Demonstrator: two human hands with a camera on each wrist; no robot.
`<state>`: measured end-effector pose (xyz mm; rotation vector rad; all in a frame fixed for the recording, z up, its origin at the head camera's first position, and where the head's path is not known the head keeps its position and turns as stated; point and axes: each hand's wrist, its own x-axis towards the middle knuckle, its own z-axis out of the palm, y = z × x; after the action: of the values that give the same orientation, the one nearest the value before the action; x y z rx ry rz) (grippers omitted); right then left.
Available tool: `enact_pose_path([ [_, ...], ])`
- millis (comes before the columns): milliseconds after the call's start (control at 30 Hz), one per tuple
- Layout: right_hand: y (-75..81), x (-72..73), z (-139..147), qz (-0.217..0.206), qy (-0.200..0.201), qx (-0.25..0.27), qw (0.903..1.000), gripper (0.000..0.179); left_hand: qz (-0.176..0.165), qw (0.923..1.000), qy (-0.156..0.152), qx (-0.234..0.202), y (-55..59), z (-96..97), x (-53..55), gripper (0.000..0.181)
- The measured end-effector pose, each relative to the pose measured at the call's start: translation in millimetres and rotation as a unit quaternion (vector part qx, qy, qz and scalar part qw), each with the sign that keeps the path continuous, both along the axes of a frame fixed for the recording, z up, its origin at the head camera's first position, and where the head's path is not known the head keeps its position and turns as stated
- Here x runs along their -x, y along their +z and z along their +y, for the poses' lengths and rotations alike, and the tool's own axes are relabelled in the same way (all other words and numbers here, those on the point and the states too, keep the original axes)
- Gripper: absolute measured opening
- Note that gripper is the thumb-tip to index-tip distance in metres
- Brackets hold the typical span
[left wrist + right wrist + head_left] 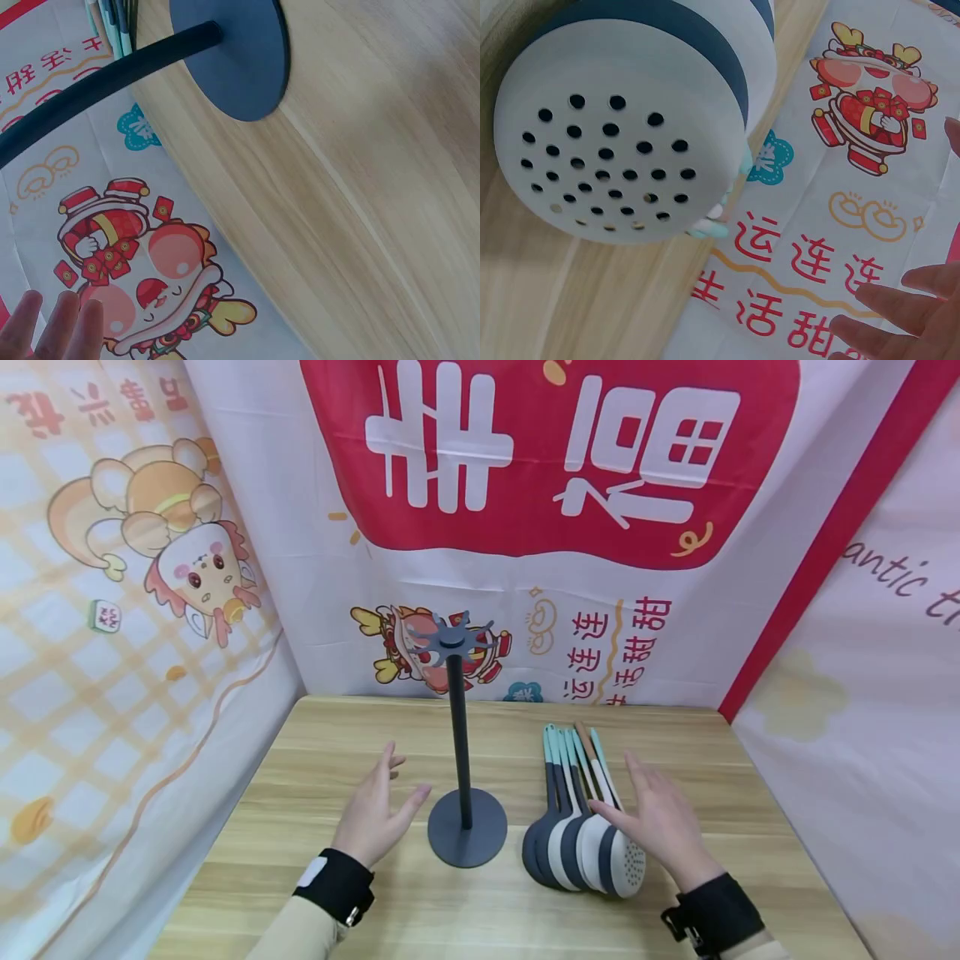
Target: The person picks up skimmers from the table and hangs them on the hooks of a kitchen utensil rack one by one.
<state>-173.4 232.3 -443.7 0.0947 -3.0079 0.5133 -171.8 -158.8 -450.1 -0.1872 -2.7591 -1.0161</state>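
Nearest to the camera we find two pale sleeves [296, 933], one at the near left and one at the near right, each of them ending in a black wristband [337, 887]. From them the two hands extend over the wooden tabletop [352, 735]. The left hand [378, 818] has its fingers extended and the thumb apart from them, and we see it to the left of a dark stand [459, 735], its thumb near the round base [468, 852]. In the left wrist view, the visible fingers [56, 330] are apart from the pole.

The stand is upright, and at its top we notice a ring of hooks [452, 637]. To its right lies a row of kitchen utensils [566, 847], with overlapping dark and white heads on the near side and mostly turquoise handle ends on the far side. The rightmost head is a white strainer [622, 172] with many holes.

The right hand [667, 822] is at the right of these utensils, its fingers also stretched and its thumb in front of the handles in our head view; whether the thumb touches them, we cannot tell. Thus the stand and the utensils both lie between the two hands. Behind the far edge we see a printed cloth [255, 527].
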Motion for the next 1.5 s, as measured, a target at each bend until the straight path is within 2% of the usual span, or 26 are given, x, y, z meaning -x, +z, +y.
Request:
enact_pose_path([
  [133, -4.3, 1.4, 3, -0.029, -0.012, 0.026, 0.9992, 0.115, -0.01, 0.9993, -0.018, -0.033, 2.6, 10.1, 2.9, 0.089],
  [333, -14.3, 4.7, 6, -0.083, -0.036, 0.065, 0.9938, 0.116, -0.005, 0.9975, -0.035, -0.061, 0.4, 25.7, 5.3, 0.087],
  [600, -30.5, 11.4, 8, -0.089, -0.041, 0.075, 0.9923, 0.114, 0.001, 0.9951, -0.044, -0.089, -1.0, 36.1, 10.0, 0.092],
  [1033, -43.2, 11.2, 11, -0.135, -0.065, 0.102, 0.9835, 0.112, 0.007, 0.9924, -0.058, -0.108, 12.3, 59.6, 24.9, 0.094],
  [1267, -51.8, 10.2, 16, -0.157, -0.072, 0.115, 0.9783, 0.117, 0.016, 0.9881, -0.066, -0.138, 13.0, 67.2, 27.9, 0.095],
  [1500, -60.9, 12.2, 18, -0.17, -0.078, 0.141, 0.9722, 0.108, 0.032, 0.9858, -0.066, -0.151, 15.6, 70.2, 31.5, 0.094],
])
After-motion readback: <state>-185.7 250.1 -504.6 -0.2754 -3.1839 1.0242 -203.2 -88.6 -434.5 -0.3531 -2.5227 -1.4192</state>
